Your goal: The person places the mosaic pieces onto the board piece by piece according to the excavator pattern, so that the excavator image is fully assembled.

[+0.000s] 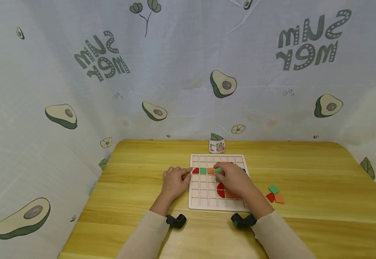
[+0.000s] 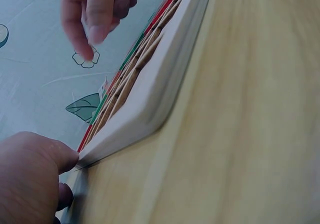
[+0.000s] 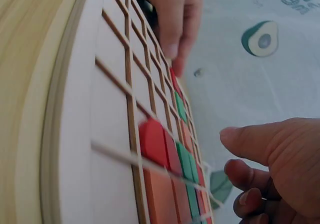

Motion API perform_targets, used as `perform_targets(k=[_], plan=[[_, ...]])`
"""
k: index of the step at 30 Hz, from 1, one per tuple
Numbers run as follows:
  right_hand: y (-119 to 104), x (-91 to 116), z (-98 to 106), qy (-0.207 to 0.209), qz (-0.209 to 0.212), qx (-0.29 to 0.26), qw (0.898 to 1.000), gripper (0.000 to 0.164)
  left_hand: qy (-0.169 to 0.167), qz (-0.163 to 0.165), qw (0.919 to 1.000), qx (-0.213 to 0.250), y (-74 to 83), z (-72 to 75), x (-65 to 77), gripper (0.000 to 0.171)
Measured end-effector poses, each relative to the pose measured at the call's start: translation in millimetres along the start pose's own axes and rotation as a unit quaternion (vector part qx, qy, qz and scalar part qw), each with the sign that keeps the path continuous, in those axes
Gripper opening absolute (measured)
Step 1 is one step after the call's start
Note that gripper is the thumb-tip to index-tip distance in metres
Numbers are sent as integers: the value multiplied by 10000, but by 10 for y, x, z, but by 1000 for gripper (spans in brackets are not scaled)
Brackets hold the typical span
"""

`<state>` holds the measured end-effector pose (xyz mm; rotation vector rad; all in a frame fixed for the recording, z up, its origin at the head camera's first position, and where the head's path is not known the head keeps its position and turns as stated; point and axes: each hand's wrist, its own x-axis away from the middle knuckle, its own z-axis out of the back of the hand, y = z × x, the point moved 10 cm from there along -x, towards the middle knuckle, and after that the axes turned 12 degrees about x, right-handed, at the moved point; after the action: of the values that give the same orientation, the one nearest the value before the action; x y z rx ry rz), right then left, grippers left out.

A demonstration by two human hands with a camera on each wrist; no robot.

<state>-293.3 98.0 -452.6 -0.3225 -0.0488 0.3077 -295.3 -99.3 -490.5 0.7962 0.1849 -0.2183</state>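
Note:
A pale wooden grid board (image 1: 203, 204) lies flat on the table, with coloured flat pieces in some of its cells. One row runs from a red rounded piece (image 1: 195, 171) to a green square (image 1: 202, 171), an orange square (image 1: 210, 171) and another green piece (image 1: 218, 170). My left hand (image 1: 176, 182) touches the board's left edge beside that red piece. Over the board's right part hovers my right hand (image 1: 234, 180), its fingertips near the last green piece. In the right wrist view its thumb and forefinger stand apart with nothing between them. It hides several pieces in the head view.
Right of the board lie a loose green square (image 1: 274, 189), a red piece (image 1: 270, 197) and an orange square (image 1: 279, 198). Behind the board stands a small card with a coloured grid pattern (image 1: 217, 146). A printed cloth (image 1: 188, 64) hangs along the table's back edge.

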Motion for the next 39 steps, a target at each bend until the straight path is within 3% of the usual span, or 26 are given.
perform_targets(k=[6, 14, 21, 31, 39], plan=[[312, 199, 144, 97, -119, 181, 9997, 34, -3, -5, 10000, -94, -13, -9, -3, 31], [768, 525, 254, -55, -602, 27, 9982, 40, -9, -24, 9998, -180, -5, -12, -8, 31], [1038, 780, 337, 55, -535, 31, 9985, 36, -18, -68, 9997, -215, 19, -5, -10, 31], [1494, 938, 332, -85, -638, 140, 9978, 33, 4, -78, 9997, -229, 42, 3, 2, 31], [1636, 981, 280, -570, -532, 193, 9968, 29, -41, -28, 9996, -261, 25, -21, 0, 32]])
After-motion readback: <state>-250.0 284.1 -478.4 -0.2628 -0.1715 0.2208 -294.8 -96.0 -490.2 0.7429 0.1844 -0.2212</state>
